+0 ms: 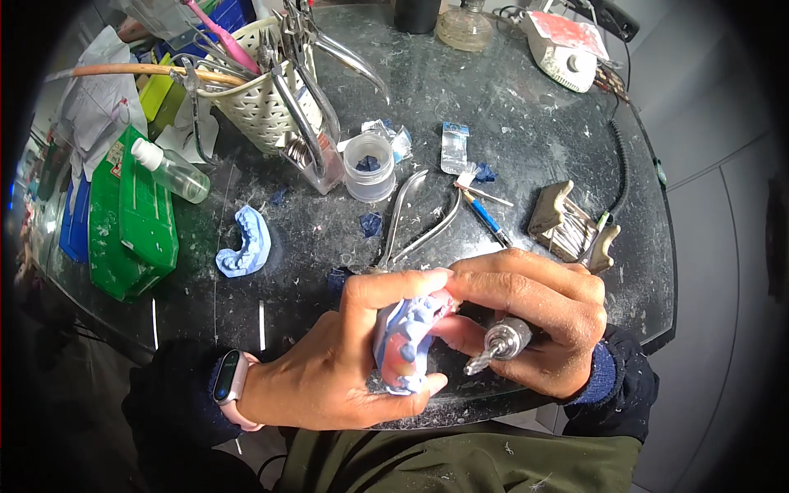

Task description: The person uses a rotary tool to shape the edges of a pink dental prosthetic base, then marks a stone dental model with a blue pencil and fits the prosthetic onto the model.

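One blue dental cast [417,330] above the table [329,226], clasped in my left grip [333,361]; one rotary handpiece [508,338] in my right grip [546,324], exposed bur [482,361] liable to nick the cast should I slip

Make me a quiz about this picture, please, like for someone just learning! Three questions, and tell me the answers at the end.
1. What is the left hand gripping?
A) a clear plastic bottle with a white cap
B) a pale-blue dental model with a pink piece on it
C) a pair of curved metal pliers

2. True or false: the silver metal handpiece with a fluted tip is in the right hand.

3. Put these in order from left to right: the beige holder with notched ends, the green plastic box, the pale-blue horseshoe-shaped model lying on the table.

Key:
1. B
2. True
3. Green box, horseshoe-shaped model, beige holder
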The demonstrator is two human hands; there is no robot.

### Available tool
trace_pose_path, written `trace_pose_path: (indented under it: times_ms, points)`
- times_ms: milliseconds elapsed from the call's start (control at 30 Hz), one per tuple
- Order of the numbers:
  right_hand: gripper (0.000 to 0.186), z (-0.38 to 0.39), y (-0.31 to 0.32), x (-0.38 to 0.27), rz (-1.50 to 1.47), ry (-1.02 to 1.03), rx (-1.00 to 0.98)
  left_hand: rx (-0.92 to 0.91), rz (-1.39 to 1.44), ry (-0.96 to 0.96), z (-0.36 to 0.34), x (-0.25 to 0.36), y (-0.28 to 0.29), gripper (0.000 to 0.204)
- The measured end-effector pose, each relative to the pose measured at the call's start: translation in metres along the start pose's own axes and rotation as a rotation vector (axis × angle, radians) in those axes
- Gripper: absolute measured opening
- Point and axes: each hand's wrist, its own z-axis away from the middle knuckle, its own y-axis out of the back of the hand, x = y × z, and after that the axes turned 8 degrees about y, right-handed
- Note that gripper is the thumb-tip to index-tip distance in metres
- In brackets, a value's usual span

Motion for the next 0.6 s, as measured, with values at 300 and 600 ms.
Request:
trace_pose_path:
  times_ms: [300, 600]
  points:
    - [0.045, -0.003, -0.001, 0.001, -0.054, -0.047, 0.014, -0.043, 0.196, 0.028, -0.002, -0.004, 0.000, 0.081]
    - [0.025, -0.014, 0.003, -0.002, 0.043, 0.135, 0.063, 0.002, -0.061, 0.235, -0.008, 0.019, 0.022, 0.060]
